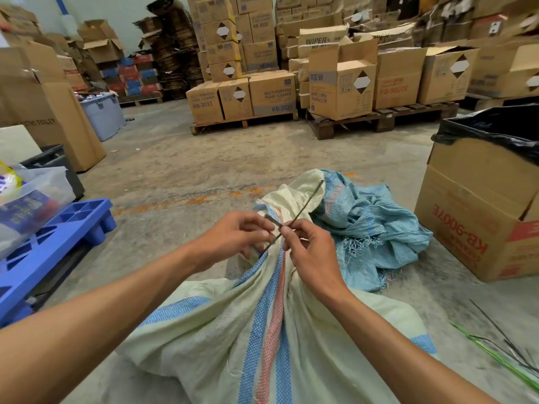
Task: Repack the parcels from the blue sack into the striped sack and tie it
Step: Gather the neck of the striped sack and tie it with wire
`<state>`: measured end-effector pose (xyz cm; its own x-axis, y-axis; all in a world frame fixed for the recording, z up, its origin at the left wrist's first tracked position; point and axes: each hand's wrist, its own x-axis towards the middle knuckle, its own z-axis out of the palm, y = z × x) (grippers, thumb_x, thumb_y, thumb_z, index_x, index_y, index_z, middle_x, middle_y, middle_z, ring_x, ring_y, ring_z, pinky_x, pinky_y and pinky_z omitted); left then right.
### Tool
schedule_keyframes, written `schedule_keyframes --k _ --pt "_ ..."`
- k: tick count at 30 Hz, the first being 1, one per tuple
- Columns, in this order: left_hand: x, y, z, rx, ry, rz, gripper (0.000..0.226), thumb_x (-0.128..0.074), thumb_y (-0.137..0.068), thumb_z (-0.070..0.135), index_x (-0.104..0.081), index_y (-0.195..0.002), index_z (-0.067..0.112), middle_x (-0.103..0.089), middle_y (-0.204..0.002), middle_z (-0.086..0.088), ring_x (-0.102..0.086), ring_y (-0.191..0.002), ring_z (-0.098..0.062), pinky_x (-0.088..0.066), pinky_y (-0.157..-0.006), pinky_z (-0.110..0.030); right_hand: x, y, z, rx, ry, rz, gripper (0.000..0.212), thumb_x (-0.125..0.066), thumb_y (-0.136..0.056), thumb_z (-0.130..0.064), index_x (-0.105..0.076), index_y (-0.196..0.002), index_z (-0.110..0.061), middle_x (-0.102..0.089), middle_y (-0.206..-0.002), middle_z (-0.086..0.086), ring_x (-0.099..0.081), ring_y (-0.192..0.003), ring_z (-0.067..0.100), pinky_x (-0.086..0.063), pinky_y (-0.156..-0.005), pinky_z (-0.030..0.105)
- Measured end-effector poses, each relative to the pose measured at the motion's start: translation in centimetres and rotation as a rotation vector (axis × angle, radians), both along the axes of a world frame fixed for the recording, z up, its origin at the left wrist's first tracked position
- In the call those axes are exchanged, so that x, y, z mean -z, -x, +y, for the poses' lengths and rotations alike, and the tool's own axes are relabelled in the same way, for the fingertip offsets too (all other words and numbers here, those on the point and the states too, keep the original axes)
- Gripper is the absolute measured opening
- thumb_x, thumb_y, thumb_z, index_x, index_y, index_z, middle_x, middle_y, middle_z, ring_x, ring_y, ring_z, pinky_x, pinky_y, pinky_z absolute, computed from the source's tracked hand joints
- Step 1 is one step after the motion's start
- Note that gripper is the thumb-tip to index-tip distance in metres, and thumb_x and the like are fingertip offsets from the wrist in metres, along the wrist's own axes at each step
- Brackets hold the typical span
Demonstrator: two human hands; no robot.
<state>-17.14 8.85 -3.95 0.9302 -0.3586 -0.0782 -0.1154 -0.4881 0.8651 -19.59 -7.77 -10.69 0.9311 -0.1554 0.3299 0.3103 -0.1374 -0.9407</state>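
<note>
While our two hands meet over the gathered neck of the striped sack (271, 325), we judge the repacking done and the tying in hand: the sack lies full and bulging beneath our forearms, its mouth bunched into a throat just under our knuckles, and the blue sack (367, 225) lies slack and crumpled just beyond and to the outside of our right hand (312, 252). The tie (306, 207) is a thin dark strip; its long free end runs up and away from our right fingertips, slanting toward the far right across the cream flap of the sack's mouth, while its lower part passes down between the two hands toward the throat. Our right hand pinches the strip between thumb and forefinger, the other fingers curled in below. Our left hand (236, 237) has its fingers curled toward the same spot and seems to nip a short stub of the strip, though blur keeps us from being sure of the grip. The two hands are almost touching, and each is as near the crossing as the other. What the next move turns on, as we read it, is that slant: the long end lies on the right hand's far side, so that hand is the one placed to draw it tight, while the left steadies the neck.
</note>
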Motion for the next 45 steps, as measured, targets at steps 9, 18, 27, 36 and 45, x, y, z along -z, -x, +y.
schedule_keyframes --k 9,18,27,36,45 --pt "2.1 0.8 -1.8 0.016 -0.151 -0.389 0.007 -0.078 -0.081 0.018 -0.071 -0.083 0.02 -0.072 -0.07 0.004 -0.065 -0.065 -0.006 -0.046 -0.06 -0.016 -0.3 0.2 -0.8 0.114 -0.184 -0.034 0.021 -0.075 -0.081 -0.004 -0.062 -0.07 -0.015 -0.067 -0.064 0.006 -0.066 -0.054 0.026 -0.049 -0.048 0.032" --pt "2.6 1.2 -0.7 0.04 -0.339 -0.866 0.03 -0.074 -0.077 0.005 -0.054 -0.069 0.026 -0.057 -0.066 0.014 -0.057 -0.066 -0.006 -0.048 -0.06 -0.026 0.0 -0.1 -1.6 0.089 0.086 -0.001 0.012 -0.07 -0.087 -0.004 -0.078 -0.091 -0.013 -0.072 -0.068 -0.003 -0.068 -0.056 0.01 -0.056 -0.052 0.021" --pt "2.7 0.4 0.2 -0.022 -0.345 -0.885 0.025 -0.07 -0.075 0.003 -0.059 -0.073 0.026 -0.061 -0.069 0.012 -0.058 -0.067 -0.006 -0.051 -0.061 -0.035 -1.1 -0.9 -2.5 -0.29 0.436 0.031 0.013 -0.066 -0.093 -0.013 -0.078 -0.095 -0.009 -0.064 -0.063 -0.009 -0.054 -0.056 0.0 -0.044 -0.062 0.017" --pt "3.0 1.2 0.9 0.097 -0.295 -0.731 0.025 -0.055 -0.087 0.022 -0.078 -0.096 0.022 -0.073 -0.093 0.015 -0.063 -0.084 -0.001 -0.045 -0.071 -0.015 -1.4 -0.9 -3.3 -0.443 0.062 0.228 0.022 -0.058 -0.099 -0.011 -0.072 -0.089 0.002 -0.059 -0.062 0.002 -0.052 -0.053 0.009 -0.042 -0.056 0.027" --pt "3.5 1.1 0.9 0.036 -0.52 -1.147 0.039 -0.062 -0.078 0.066 -0.073 -0.085 0.029 -0.071 -0.082 0.014 -0.064 -0.073 -0.004 -0.053 -0.059 -0.028 -1.4 -1.3 -2.4 -0.327 0.201 0.241 0.023 -0.056 -0.099 -0.01 -0.073 -0.087 0.002 -0.062 -0.057 0.002 -0.054 -0.047 0.009 -0.044 -0.048 0.018"
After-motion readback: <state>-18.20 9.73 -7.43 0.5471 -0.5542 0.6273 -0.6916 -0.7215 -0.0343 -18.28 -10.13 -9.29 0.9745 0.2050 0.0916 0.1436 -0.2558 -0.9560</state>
